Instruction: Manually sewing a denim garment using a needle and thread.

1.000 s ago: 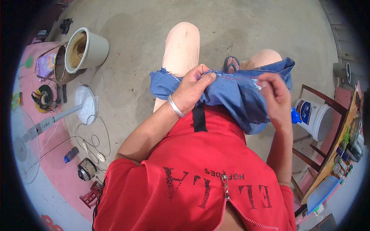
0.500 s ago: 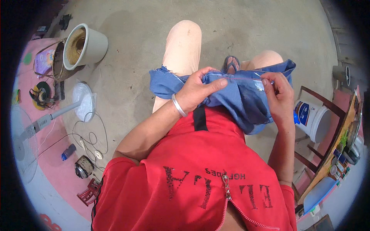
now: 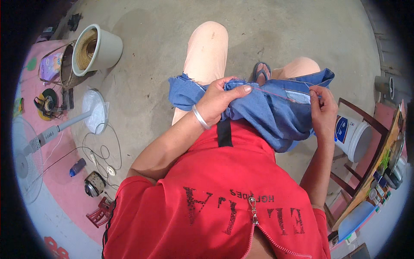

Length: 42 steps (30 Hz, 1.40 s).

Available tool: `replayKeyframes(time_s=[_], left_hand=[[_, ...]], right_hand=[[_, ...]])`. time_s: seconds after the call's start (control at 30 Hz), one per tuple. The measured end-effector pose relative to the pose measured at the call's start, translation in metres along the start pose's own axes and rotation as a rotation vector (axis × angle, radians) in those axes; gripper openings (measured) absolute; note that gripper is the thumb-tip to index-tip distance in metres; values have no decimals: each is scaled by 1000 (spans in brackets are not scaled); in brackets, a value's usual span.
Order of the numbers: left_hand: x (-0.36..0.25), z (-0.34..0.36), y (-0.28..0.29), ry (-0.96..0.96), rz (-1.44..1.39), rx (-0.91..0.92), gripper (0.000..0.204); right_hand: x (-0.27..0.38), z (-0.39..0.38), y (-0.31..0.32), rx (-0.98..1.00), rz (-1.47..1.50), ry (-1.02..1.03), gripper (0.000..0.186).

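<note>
Blue denim cloth [image 3: 267,114] lies across the thighs [image 3: 207,52], past both outer edges. Left hand [image 3: 217,101] clamps it; right hand [image 3: 323,108] has fingertips pinched, on what can't tell. Best keep cloth flat, red thread [image 3: 269,92] straight, avoiding puckers.

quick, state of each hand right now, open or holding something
Left hand: closed, holding the blue denim cloth.
Right hand: closed in a pinch near the red thread; what it pinches is too small to tell.
</note>
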<state>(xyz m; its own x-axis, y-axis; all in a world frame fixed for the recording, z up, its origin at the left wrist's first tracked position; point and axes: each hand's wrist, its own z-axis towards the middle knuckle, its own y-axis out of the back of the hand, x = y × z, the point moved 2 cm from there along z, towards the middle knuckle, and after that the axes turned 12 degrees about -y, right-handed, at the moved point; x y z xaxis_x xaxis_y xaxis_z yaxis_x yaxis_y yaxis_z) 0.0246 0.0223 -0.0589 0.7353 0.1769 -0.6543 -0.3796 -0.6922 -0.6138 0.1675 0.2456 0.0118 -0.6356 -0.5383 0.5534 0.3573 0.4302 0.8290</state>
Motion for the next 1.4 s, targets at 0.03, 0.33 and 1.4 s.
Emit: replayKeyframes(time_s=[0.03, 0.33, 1.4], left_hand=[[0, 0, 1, 2, -1, 0, 17], [2, 0, 4, -7, 28, 37, 21], [-3, -7, 6, -116, 263, 78, 21]], right_hand=[[-1, 0, 0, 1, -1, -1, 11], [-20, 2, 5, -77, 18, -72, 13], [83, -29, -38, 142, -84, 462, 11]])
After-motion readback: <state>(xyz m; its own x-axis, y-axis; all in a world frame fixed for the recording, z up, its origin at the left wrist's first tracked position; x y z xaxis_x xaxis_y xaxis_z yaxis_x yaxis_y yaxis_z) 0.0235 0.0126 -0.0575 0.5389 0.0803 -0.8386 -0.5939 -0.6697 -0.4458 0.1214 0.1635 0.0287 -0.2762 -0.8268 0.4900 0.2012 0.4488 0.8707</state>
